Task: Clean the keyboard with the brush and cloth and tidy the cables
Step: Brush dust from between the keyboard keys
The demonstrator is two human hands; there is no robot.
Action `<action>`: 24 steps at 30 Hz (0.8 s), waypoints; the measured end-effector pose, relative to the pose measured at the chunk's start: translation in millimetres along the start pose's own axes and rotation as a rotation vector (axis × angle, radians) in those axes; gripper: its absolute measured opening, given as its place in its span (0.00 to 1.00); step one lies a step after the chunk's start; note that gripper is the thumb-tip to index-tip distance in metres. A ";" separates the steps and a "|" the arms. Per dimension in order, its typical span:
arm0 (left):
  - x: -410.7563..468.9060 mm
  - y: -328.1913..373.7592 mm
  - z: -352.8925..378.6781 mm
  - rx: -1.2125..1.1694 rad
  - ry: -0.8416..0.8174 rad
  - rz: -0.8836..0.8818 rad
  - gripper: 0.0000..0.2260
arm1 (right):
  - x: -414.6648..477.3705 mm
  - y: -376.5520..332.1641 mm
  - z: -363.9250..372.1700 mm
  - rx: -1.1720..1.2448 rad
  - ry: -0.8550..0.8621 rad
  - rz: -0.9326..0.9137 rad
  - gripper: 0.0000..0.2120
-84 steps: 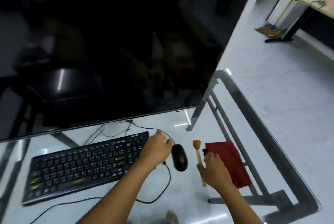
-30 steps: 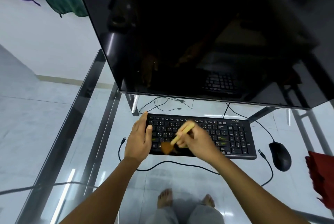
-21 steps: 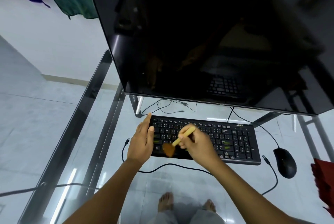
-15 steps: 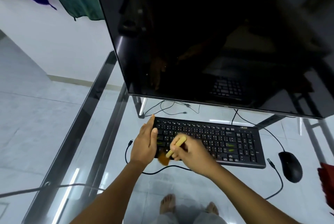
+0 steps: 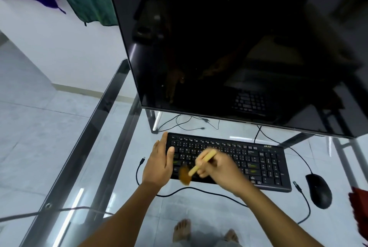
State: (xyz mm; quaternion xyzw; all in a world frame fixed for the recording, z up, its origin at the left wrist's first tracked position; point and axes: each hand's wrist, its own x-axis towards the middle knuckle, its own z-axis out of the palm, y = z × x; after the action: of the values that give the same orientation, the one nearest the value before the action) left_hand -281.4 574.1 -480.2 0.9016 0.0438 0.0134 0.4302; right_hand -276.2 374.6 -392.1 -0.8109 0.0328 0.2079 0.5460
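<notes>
A black keyboard (image 5: 249,159) lies on the glass table under the monitor. My left hand (image 5: 159,163) rests flat against the keyboard's left end, thumb on its keys. My right hand (image 5: 221,169) grips the wooden handle of a small brush (image 5: 199,164), whose brown bristles touch the lower left keys near the front edge; they are blurred by motion. A red cloth (image 5: 358,207) lies at the far right edge. A black cable (image 5: 199,190) with a loose USB plug (image 5: 142,160) runs along the front of the keyboard.
A big dark monitor (image 5: 229,47) stands behind the keyboard, thin cables (image 5: 185,124) lying beneath it. A black mouse (image 5: 318,191) with its own cable (image 5: 304,205) sits right of the keyboard. The glass table's metal frame (image 5: 79,147) runs along the left. Bare feet show below.
The view swung from the table's right side to its left. My right hand picked up the brush and sweeps it back and forth over the left keys; my left hand holds the keyboard's left end.
</notes>
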 end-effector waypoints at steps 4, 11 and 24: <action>1.4 -3.6 -0.2 0.012 -0.014 0.000 0.29 | 10.6 0.2 -10.3 0.027 0.371 -0.026 0.06; 1.3 1.9 -0.4 0.022 -0.003 0.016 0.28 | 12.3 -0.4 -5.2 -0.079 0.226 -0.020 0.06; -0.3 3.0 -0.1 0.026 0.018 0.063 0.28 | 37.9 -20.2 14.1 0.037 0.242 -0.038 0.07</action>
State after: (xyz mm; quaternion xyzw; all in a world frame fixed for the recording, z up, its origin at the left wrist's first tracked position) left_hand -281.5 572.3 -477.8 0.9078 0.0193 0.0343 0.4176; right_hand -240.2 401.9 -393.0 -0.8204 0.0867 0.0973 0.5567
